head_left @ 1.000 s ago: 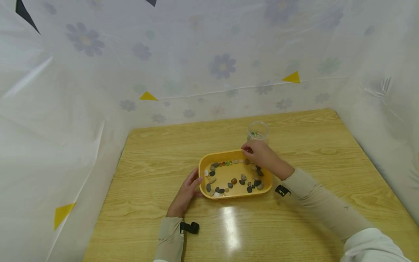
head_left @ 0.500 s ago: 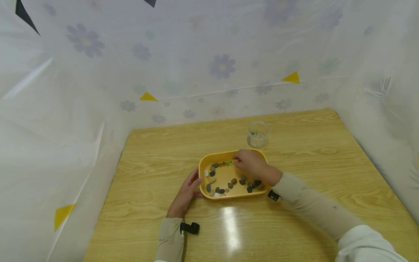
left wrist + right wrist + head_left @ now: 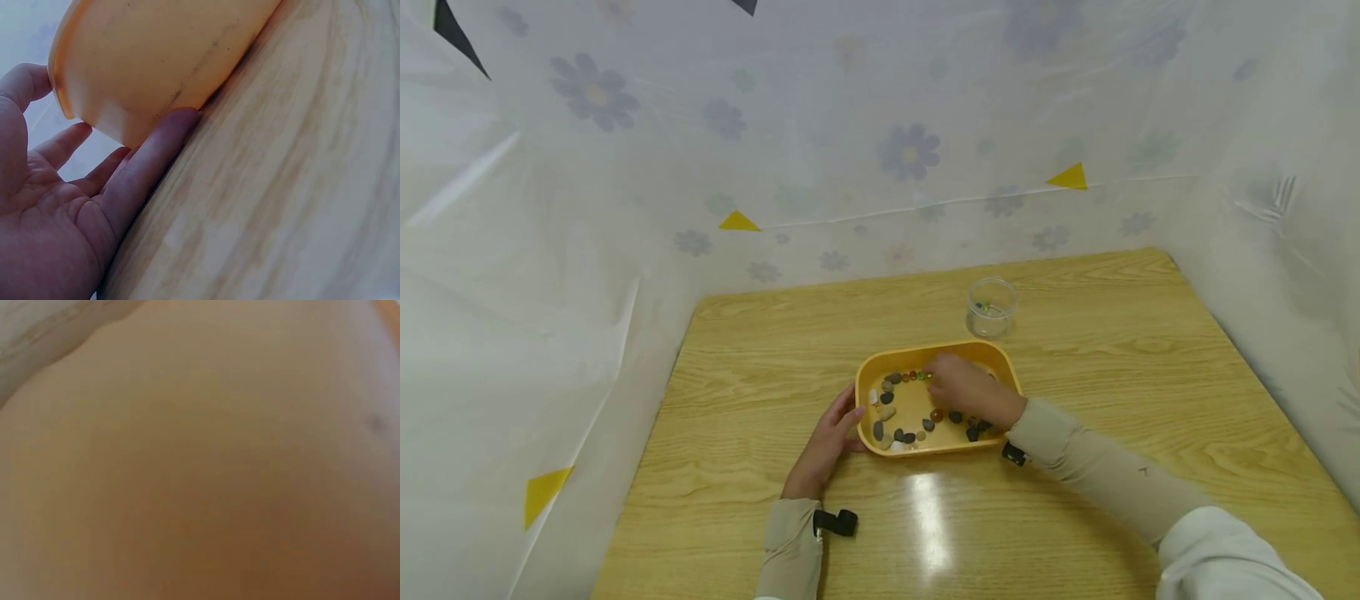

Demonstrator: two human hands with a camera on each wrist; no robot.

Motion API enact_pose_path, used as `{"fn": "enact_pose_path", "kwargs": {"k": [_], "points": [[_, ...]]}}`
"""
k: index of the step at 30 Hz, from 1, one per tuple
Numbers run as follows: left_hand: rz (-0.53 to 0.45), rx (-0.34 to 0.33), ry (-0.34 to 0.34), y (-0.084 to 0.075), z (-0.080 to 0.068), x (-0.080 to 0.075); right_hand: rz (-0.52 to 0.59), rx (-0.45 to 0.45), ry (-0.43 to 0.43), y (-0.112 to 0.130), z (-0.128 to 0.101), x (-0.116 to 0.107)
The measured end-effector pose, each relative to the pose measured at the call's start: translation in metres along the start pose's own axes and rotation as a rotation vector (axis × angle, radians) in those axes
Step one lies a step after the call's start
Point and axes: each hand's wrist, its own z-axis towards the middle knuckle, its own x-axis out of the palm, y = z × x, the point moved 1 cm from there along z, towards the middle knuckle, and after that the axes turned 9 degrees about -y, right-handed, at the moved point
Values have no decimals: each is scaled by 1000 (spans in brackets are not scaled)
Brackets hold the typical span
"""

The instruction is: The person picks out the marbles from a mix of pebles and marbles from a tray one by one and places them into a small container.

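Observation:
A yellow tray [image 3: 904,452] stands on the table, with stones [image 3: 887,412] set in a line along its walls. Small red and green glass marbles [image 3: 913,376] continue that line at the far side. My left hand [image 3: 831,433] holds the tray's left end: the thumb lies over the rim, and the other fingers are against the outer wall in the left wrist view. Inside the tray, my right hand [image 3: 966,388] reaches down with bent fingers by the end of the marble row. Its fingertips are hidden; blurred skin [image 3: 200,462] fills most of the right wrist view.
Behind the tray stands a clear round container [image 3: 991,327] with a few small coloured pieces at its bottom. The wooden table [image 3: 760,358] is bounded by pale flowered sheeting [image 3: 820,133] at the back and sides.
My right hand has moved from the tray's far rim, near the clear container, leftward and down into the tray, toward the marble row. The left hand stays at the tray's end.

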Motion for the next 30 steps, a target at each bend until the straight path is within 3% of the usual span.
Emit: {"fn": "enact_pose_path", "kwargs": {"k": [10, 19, 30], "points": [[-5, -15, -13, -1, 0, 0, -76, 31, -54, -4, 1, 16], [-5, -14, -6, -3, -2, 1, -89, 2, -121, -4, -1, 14], [2, -2, -9, -3, -1, 0, -71, 7, -132, -2, -1, 12]]}}
